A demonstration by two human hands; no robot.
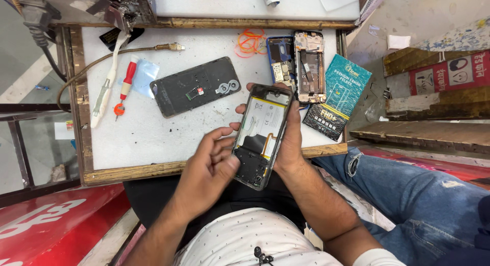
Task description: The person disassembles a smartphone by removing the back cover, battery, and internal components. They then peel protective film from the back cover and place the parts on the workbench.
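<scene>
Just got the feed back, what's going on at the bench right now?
A person holds an opened phone, back cover off and battery showing, cradled in the right hand. The left hand presses its fingertips on the phone's lower edge. On the white worktop lie the removed back cover, a red-handled screwdriver, two more stripped phone frames and a teal box.

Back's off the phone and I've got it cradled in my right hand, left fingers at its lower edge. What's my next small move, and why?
Probably steady the phone in the right hand and reach the left hand for the red screwdriver. The battery and lower board lie bare, the back cover already sits on the mat, and the left fingertips hold no tool.
</scene>
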